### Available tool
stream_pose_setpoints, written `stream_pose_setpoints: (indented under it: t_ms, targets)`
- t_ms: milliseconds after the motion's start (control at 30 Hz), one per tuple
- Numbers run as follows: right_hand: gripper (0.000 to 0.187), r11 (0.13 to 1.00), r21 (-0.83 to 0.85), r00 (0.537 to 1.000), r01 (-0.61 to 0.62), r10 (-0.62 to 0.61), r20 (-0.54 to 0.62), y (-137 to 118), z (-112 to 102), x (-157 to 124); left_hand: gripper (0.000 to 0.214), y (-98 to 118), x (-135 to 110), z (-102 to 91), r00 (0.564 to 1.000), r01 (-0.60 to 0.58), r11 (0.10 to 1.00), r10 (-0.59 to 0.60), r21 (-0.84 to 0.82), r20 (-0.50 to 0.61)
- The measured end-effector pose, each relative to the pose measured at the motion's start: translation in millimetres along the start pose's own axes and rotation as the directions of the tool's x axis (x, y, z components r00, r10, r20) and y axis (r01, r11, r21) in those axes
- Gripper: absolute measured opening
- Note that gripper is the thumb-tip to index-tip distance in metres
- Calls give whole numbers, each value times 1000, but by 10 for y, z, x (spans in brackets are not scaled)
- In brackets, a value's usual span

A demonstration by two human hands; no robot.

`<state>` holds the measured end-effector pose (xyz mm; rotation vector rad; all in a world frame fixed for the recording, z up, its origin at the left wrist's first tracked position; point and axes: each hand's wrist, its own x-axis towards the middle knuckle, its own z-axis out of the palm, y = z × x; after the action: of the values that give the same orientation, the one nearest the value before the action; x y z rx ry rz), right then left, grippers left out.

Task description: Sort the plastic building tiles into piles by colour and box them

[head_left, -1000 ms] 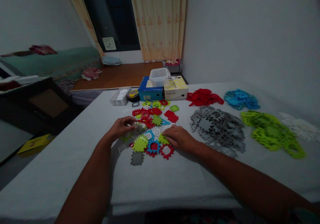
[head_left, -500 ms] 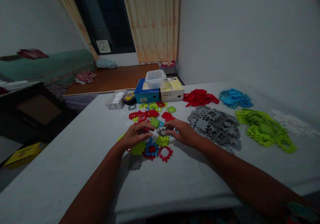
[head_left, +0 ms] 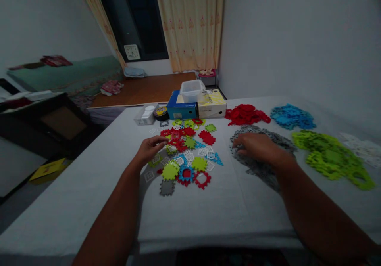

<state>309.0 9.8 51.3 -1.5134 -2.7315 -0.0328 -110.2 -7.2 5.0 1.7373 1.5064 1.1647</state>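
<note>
Since half a second ago the right hand point(head_left: 259, 147) has left the mixed heap point(head_left: 187, 155) and now lies palm down on the grey pile point(head_left: 259, 171). Its fingers point(head_left: 239, 144) are loosely stretched, and whether a piece sits under them is hidden. The left hand point(head_left: 149, 150) rests at the heap's near-left edge with curled fingers point(head_left: 160, 140) touching pieces; a grip cannot be made out.

This looks like a grey piece being laid with its own colour. Any further pick from the heap calls for a fingertip pinch, since the pieces lie flat and overlapping.

Beyond the right fingers on the pale table point(head_left: 208, 218) lie a red pile point(head_left: 245, 114) and a blue pile point(head_left: 291, 117), with a green pile point(head_left: 330, 157) to their right. Boxes point(head_left: 182, 108) stand beyond the heap. Behind are a bed point(head_left: 65, 73) and curtains point(head_left: 193, 24).
</note>
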Motion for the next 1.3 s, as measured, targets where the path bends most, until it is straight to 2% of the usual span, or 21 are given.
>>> stream_pose_setpoints:
  t_ms: [100,133,200,267,333,433,467,533,600,733,900,967,1033,1133,1200,1300]
  targets:
    - [18,999,50,989,-15,22,-147,-129,43,80,41,-117,28,-11,997,10,1000,-10,-2,-77]
    - [18,995,99,982,32,-12,-189,-222,77,117,41,-149,34,-3,995,11,1000,-12,-3,-97]
    - [20,953,200,949,229,-172,-263,-500,183,179,40,-203,45,30,993,11,1000,-11,-1,-115]
    - [25,849,243,865,469,-387,-319,-865,330,202,39,-245,51,76,994,3,1000,-1,15,-114]
    - [32,737,217,760,640,-564,-323,-1245,481,175,37,-271,51,119,995,-21,999,24,38,-98]
    - [43,605,164,626,779,-734,-264,-1676,644,98,33,-276,40,163,996,-53,996,58,78,-64]
    - [49,578,149,596,802,-763,-252,-1761,674,78,33,-269,35,172,997,-60,994,65,90,-51]
    - [58,557,116,567,822,-785,-247,-1843,703,57,31,-247,25,182,997,-67,992,71,108,-32]
    - [56,564,83,565,821,-785,-256,-1841,699,50,31,-220,17,182,997,-67,990,71,122,-25]
    - [29,594,26,578,804,-770,-271,-1760,656,34,29,-205,12,165,996,-75,987,81,141,-38]
    - [20,661,-28,634,750,-731,-254,-1731,626,35,29,-263,22,159,996,-73,984,80,160,-39]
    - [17,668,-43,642,743,-728,-240,-1741,619,46,28,-269,23,163,996,-75,981,82,180,-33]
    - [20,679,-36,656,733,-720,-227,-1756,615,55,28,-254,21,166,996,-76,978,82,194,-28]
    - [37,718,-16,699,696,-682,-214,-1783,628,55,28,-215,15,170,996,-77,976,83,202,-22]
    - [39,739,-17,719,673,-660,-219,-1800,655,46,28,-194,10,173,996,-79,977,84,199,-18]
    - [28,727,-36,696,685,-669,-262,-1807,700,33,29,-185,4,178,996,-86,977,91,195,-13]
